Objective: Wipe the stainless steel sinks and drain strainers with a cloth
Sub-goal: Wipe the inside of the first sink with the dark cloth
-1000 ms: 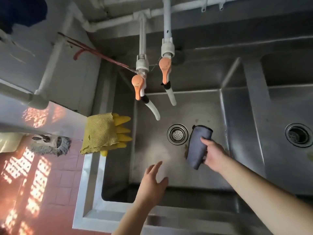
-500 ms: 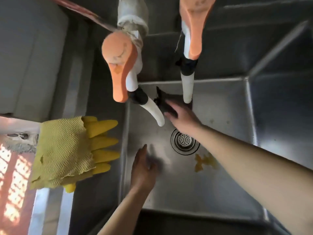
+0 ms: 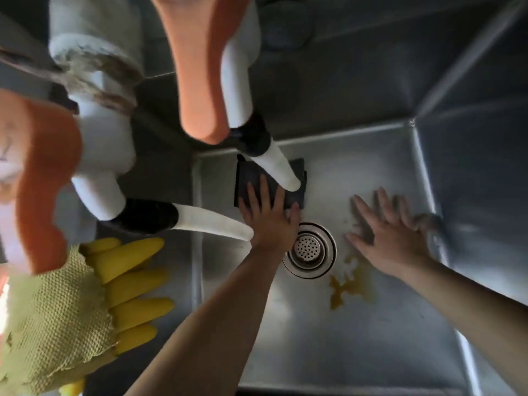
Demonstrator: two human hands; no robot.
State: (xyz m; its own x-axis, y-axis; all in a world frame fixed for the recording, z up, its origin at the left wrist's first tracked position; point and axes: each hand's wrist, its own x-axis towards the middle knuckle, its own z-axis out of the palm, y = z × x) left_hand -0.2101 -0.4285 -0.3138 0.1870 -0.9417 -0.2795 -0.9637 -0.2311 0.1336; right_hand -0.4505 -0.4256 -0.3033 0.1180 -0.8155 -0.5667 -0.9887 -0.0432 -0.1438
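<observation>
I look down into a stainless steel sink point(image 3: 314, 344) with a round perforated drain strainer point(image 3: 308, 248) in its floor. A dark grey cloth point(image 3: 246, 178) lies flat on the floor at the back, just behind the strainer. My left hand point(image 3: 271, 218) presses on the cloth with straight fingers. To the right of the strainer, my right hand point(image 3: 391, 238) lies flat on the bare steel with spread fingers and holds nothing. A tap spout covers part of the cloth.
Two white taps with orange handles point(image 3: 205, 67) hang close over the sink's back left; their spouts point(image 3: 281, 172) reach above the cloth and my left wrist. A yellowish stain point(image 3: 348, 287) marks the floor near the strainer. Yellow rubber gloves point(image 3: 128, 281) and a yellow mesh cloth point(image 3: 51, 324) hang at the left rim.
The cloth, earlier in my right hand, now lies under my left hand at the back. My right hand has moved to the floor right of the strainer. The view has dropped closer.
</observation>
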